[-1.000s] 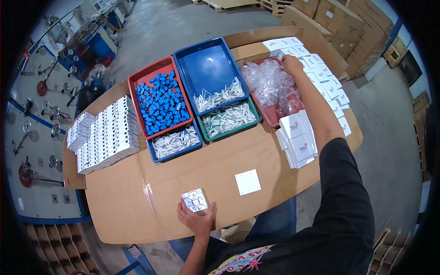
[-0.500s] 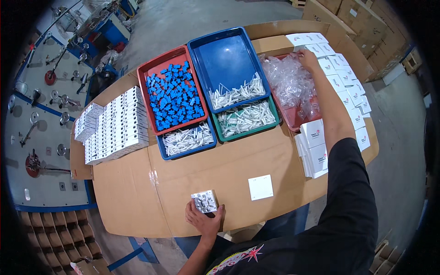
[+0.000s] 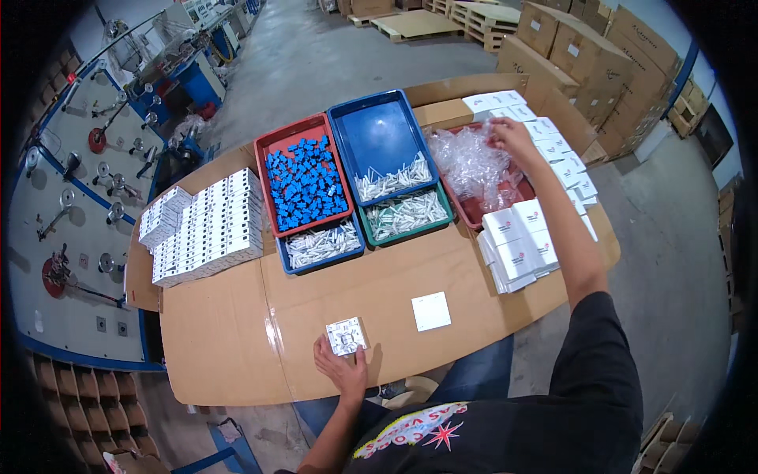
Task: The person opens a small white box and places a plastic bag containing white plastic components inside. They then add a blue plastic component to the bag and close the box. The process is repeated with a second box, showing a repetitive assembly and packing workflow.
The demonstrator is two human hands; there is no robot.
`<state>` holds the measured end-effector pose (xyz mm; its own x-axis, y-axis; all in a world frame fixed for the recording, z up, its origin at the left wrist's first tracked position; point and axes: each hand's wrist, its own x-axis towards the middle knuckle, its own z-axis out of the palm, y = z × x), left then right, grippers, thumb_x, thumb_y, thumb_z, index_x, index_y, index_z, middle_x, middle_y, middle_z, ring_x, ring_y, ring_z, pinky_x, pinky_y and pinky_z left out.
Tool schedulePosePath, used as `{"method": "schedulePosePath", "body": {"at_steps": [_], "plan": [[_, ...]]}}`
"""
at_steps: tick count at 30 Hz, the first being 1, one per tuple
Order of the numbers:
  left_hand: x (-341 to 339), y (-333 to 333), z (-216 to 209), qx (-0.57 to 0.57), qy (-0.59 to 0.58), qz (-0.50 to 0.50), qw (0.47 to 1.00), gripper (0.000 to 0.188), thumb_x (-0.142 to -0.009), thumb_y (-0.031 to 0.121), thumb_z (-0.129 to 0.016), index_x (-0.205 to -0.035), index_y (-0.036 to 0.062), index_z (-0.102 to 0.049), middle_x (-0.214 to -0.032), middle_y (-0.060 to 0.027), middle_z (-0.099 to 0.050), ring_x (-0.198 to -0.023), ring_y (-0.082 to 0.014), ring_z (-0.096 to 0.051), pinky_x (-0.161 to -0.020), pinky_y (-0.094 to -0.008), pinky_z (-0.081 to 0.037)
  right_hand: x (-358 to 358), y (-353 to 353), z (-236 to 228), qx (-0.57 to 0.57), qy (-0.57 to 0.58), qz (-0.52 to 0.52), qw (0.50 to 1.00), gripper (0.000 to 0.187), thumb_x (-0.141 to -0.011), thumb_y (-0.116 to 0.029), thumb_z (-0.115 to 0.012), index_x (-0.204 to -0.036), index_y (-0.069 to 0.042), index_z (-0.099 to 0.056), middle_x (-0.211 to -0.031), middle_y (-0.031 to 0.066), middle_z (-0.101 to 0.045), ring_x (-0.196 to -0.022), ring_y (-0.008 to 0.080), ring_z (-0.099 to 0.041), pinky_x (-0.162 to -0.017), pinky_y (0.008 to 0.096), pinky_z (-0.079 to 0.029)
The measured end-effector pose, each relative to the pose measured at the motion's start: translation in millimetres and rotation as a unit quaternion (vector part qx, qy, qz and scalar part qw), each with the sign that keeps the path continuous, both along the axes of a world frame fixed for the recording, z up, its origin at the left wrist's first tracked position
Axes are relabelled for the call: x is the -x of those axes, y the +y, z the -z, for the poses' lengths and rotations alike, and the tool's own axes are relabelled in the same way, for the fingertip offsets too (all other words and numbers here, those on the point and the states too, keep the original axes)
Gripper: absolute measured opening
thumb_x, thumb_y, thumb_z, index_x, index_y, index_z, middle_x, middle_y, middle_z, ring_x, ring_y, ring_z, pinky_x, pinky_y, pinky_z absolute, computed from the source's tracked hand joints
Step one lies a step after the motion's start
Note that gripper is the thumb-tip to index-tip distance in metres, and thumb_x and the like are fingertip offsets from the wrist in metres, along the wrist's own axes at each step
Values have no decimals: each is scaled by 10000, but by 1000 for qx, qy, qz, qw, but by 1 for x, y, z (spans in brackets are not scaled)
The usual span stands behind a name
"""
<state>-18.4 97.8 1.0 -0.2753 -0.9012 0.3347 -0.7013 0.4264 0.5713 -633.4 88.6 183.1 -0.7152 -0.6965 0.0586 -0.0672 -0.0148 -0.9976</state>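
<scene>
Between the thumb and fingers of my left hand [image 3: 341,368] is a white square plastic housing [image 3: 345,336], its moulded inner side facing up. It sits near the table's front edge. To its right a flat white square plate [image 3: 431,311] lies on the cardboard. My right hand [image 3: 512,136] reaches far out to the right, its fingers closed at the upper edge of a heap of clear plastic bags [image 3: 471,162]. These crinkled bags lie in a red tray [image 3: 471,219]. The fingertips appear to pinch some of the film; how much they hold is hard to see.
Left of centre stand a red tray [image 3: 260,186] of blue parts, a blue tray [image 3: 367,118] and a green tray [image 3: 450,212] with white plugs, and a smaller blue tray [image 3: 320,267]. Stacked white boxes [image 3: 209,229] fill the left; white packets [image 3: 513,245] line the right.
The whole view has shifted, showing more of the floor behind the table. My right hand stays at the bags and draws slightly back from the tray's far edge. My left hand keeps the housing.
</scene>
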Motion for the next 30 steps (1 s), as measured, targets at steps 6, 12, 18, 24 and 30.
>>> {"method": "schedulePosePath", "body": {"at_steps": [6,12,18,24,30], "plan": [[0,10,-3,-25,226,58,972,582,-900,107,-691,-1408,-21,-437,-1405,-228,-437,-1325,-347,-428,-1103,-443,-360,-178,67,-19,-28,57,-71,995,197,-993,-140,-624,-1140,-20,-673,-974,63,-696,-845,124,-682,-722,264,-569],[70,46,-126,-254,279,238,895,349,-929,207,-727,-1215,35,-622,-1044,-50,-684,-823,-127,-622,-775,-301,-493,-356,119,52,-30,-33,-150,988,196,-977,-28,-611,-1165,13,-647,-1062,64,-689,-929,130,-674,-792,297,-581],[61,44,-109,-328,284,191,881,187,-1002,164,-644,-1075,-7,-664,-777,-17,-658,-665,-63,-567,-605,-222,-443,-412,143,64,-36,-139,-148,978,182,-959,-8,-634,-1131,51,-640,-936,81,-686,-823,130,-676,-707,278,-573],[43,31,-104,-307,447,101,834,183,-1061,191,-571,-976,31,-600,-727,41,-536,-588,-24,-449,-504,-205,-348,-369,153,51,-111,-148,-146,972,119,-988,-92,-637,-1020,16,-674,-813,65,-674,-676,124,-658,-615,264,-559],[40,32,-117,-356,489,109,789,184,-1064,215,-567,-983,51,-582,-718,44,-526,-584,-18,-440,-481,-196,-325,-405,134,29,-106,-175,-180,962,198,-1007,-172,-633,-1087,9,-645,-926,87,-698,-762,161,-692,-670,299,-588]]}}
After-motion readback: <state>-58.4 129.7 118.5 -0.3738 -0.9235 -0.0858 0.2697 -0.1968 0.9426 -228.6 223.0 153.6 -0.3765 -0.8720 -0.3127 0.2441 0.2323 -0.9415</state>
